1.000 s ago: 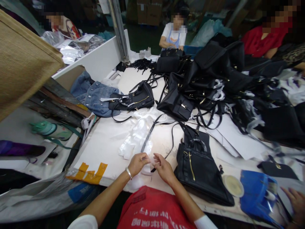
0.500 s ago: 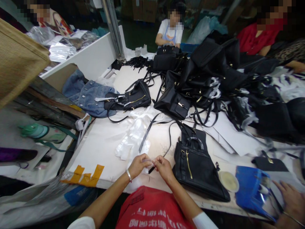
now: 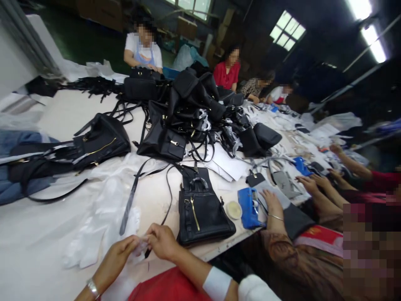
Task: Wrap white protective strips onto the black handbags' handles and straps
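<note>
My left hand (image 3: 116, 257) is closed in a pinch on a small crumpled piece of clear plastic film (image 3: 140, 249). Close beside it, my right hand (image 3: 163, 242) pinches the other side of the same film. A thin black strap (image 3: 169, 196) runs from a black backpack (image 3: 205, 215) down to my right hand, and its dark end shows under the fingers. The backpack lies flat to the right, with a gold zipper and film around its top handle. Another loose strap end (image 3: 128, 209) lies just beyond my hands.
White plastic sheets (image 3: 97, 221) lie at left, near a second black bag (image 3: 103, 144). A heap of black bags (image 3: 191, 96) fills the far middle. Right of the backpack are a round pale tub (image 3: 234, 210), a blue container (image 3: 248, 207) and a co-worker's hand (image 3: 273, 205). Other people sit around the table.
The camera view has swung to the right, showing more of the table and co-workers. My hands stay close together, pinching the plastic film.
</note>
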A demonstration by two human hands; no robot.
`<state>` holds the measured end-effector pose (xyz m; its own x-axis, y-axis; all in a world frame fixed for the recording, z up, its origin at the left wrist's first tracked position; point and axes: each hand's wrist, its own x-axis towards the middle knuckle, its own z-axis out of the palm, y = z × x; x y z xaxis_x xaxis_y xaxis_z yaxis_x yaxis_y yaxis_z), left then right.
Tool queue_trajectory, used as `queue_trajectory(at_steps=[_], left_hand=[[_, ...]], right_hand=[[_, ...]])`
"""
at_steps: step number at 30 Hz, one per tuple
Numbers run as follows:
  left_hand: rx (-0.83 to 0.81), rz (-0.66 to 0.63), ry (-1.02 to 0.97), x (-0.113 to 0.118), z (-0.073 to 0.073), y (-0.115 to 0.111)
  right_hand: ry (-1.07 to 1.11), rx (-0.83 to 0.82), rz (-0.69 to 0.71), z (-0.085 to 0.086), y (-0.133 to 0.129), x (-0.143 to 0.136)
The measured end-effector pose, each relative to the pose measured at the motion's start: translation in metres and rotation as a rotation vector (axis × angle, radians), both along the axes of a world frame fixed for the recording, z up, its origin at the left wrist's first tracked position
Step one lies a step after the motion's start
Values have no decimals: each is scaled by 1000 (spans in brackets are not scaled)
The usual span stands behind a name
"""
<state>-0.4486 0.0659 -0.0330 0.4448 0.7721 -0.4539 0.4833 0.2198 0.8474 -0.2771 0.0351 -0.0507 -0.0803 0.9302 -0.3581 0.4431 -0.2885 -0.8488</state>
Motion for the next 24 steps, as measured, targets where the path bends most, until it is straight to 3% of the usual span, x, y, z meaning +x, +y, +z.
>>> queue_trajectory(at_steps=[4,11,15,19,22,24], left_hand=[[-53,-1,38,-7,-2,4],[-31,-62,51,-11,-18,-1],[-46,-89,-35,-5,-18,-3],[-59,-35,-84,-2,-4,-5],[-66,37,-160,0,4,-6],[-92,101,-183,-3,1,-5]], right_hand=[[-118,94,123,7,-1,4],[-260,86,144,15,-1,6],[-322,66,156,17,3,7],[-205,39,71,9,5,2],[42,-6,-4,2,2,-4],[224,-71,-32,-3,1,-7]])
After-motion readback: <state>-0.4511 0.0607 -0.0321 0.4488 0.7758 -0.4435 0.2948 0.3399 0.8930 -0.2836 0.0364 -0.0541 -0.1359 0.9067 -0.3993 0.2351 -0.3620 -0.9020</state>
